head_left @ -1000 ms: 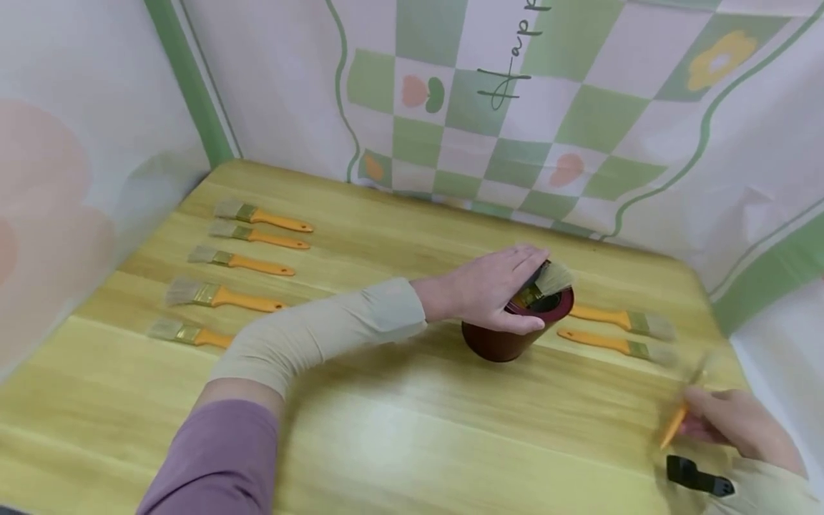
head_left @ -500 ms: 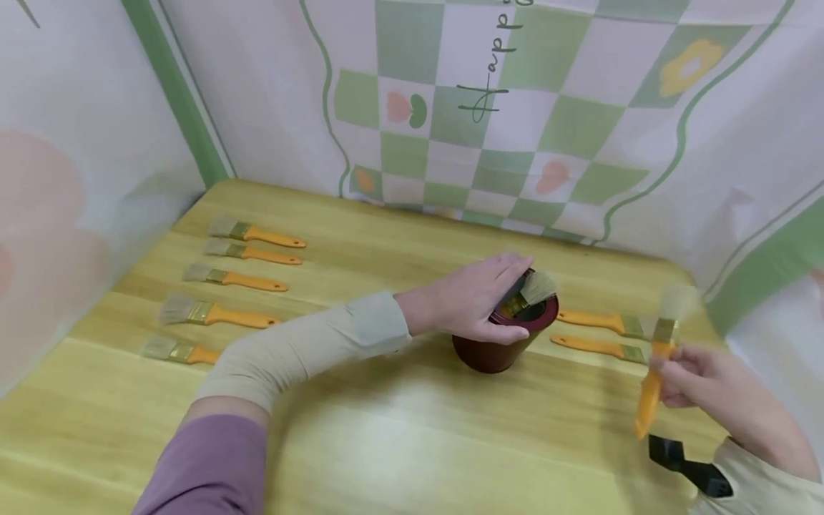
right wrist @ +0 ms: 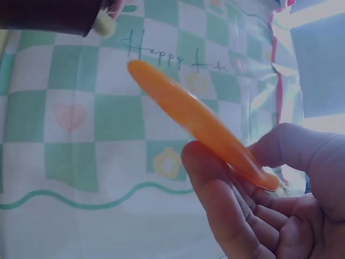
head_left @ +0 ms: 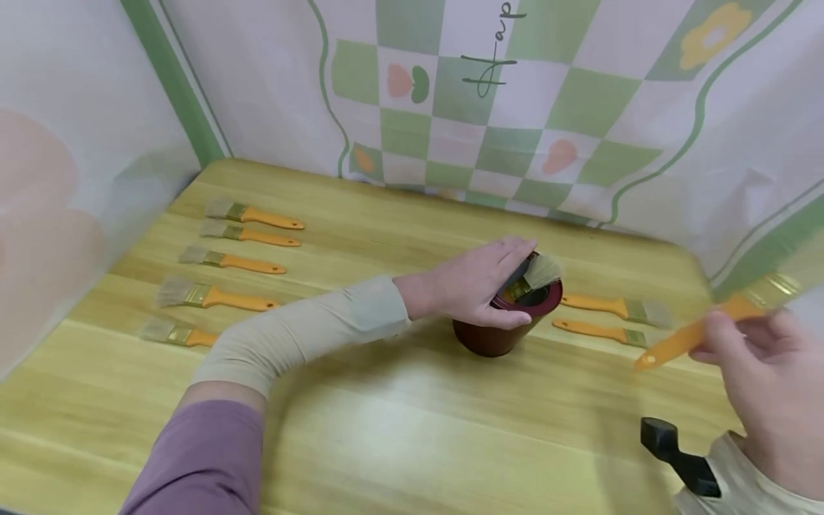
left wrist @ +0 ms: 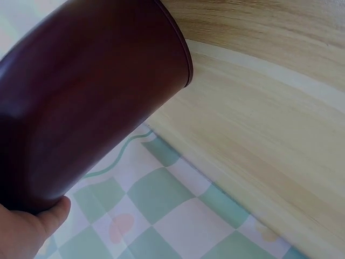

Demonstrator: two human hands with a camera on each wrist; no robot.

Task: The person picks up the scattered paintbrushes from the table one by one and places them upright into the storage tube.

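Cloth backdrop (head_left: 502, 157), white w/ green checks, pink hearts & "Happy" lettering, hangs behind a pale-yellow wood-grain table (head_left: 386, 436). Purple fabric sleeve (head_left: 206, 454) & cream fabric arm cover (head_left: 305, 336) on L arm reach across table's L part. L hand (head_left: 470, 282) holds a glossy dark-maroon cylindrical cup (head_left: 492, 337) at its top, fingers over far side, thumb apart along near rim; cup's R of table centre, seems to lean R in head view, can't tell if truly tilted. R hand (head_left: 772, 386) pinches an orange-handled flat paintbrush (head_left: 682, 345) btwn thumb & fingers, up off table at R; handle end points twd cup but well apart from it, bristles blurred. Row of five orange-handled brushes (head_left: 247, 264) lies at table's L, bristles L, nearest one's handle partly behind arm cover. Two similar brushes (head_left: 601, 306) lie just R of cup, bristles R. Pale-bristled brush (head_left: 541, 273) stands in cup, bristles up. Small black strap piece (head_left: 676, 454) juts from R wrist.
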